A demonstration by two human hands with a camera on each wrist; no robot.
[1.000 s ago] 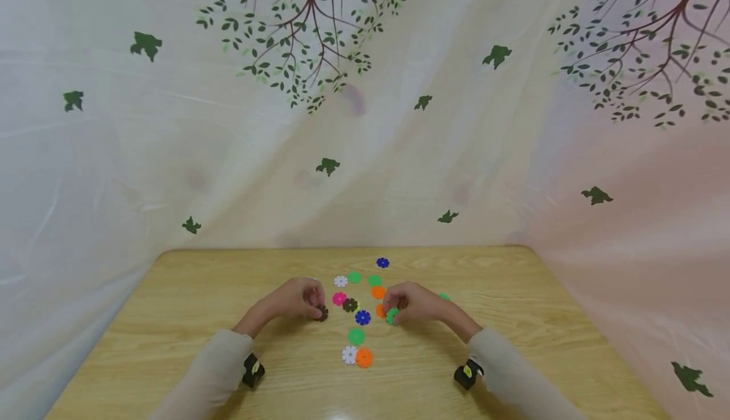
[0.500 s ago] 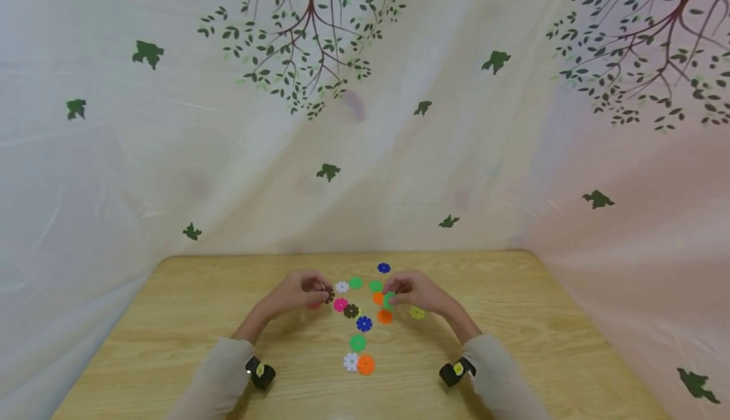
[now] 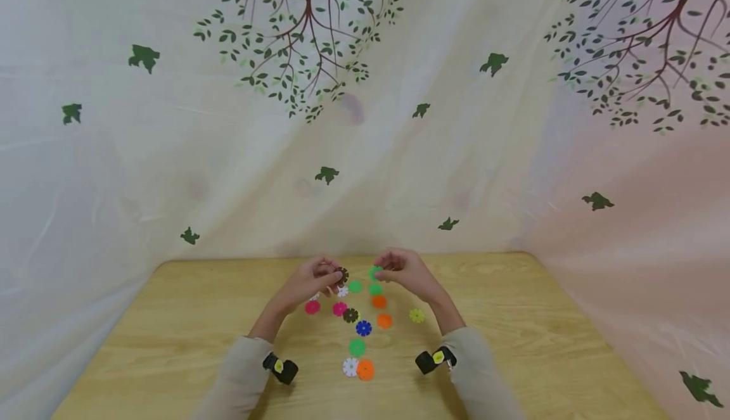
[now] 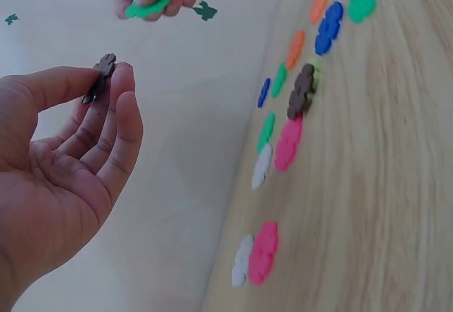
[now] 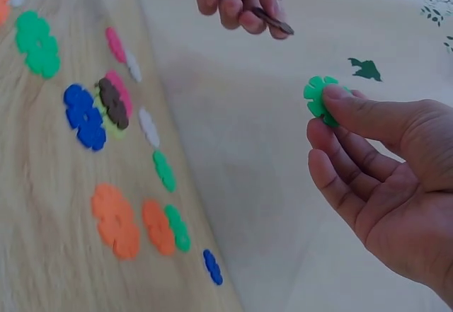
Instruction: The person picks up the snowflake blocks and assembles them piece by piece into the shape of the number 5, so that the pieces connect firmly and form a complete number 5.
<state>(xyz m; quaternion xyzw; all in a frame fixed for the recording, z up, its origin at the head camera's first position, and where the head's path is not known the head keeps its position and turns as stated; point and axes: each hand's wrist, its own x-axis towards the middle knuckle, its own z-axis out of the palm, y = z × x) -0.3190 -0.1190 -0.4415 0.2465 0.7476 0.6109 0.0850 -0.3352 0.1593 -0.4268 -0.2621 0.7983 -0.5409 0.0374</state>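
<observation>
My left hand (image 3: 312, 282) pinches a brown flower-shaped disc (image 4: 100, 78) between thumb and fingers, raised above the table. Across from it, my right hand (image 3: 407, 272) holds a green notched disc (image 5: 322, 100) between thumb and forefinger, also lifted. A small gap separates the two held discs. Below them lie more notched discs: a green one (image 3: 375, 289), a white one (image 3: 342, 291), a pink one (image 3: 339, 309), a second brown one (image 3: 350, 315) overlapping a yellow one, and a blue one (image 3: 363, 327).
Nearer the front lie a green disc (image 3: 357, 347), a white disc (image 3: 350, 367) and an orange disc (image 3: 365, 370). A yellow disc (image 3: 417, 315) sits at right, a pink disc (image 3: 312, 307) at left. The wooden table (image 3: 171, 344) meets a printed curtain (image 3: 256, 154) behind.
Both hands have risen and moved inward with their discs, the brown one going right and the green one going left. The discs on the table stay put.
</observation>
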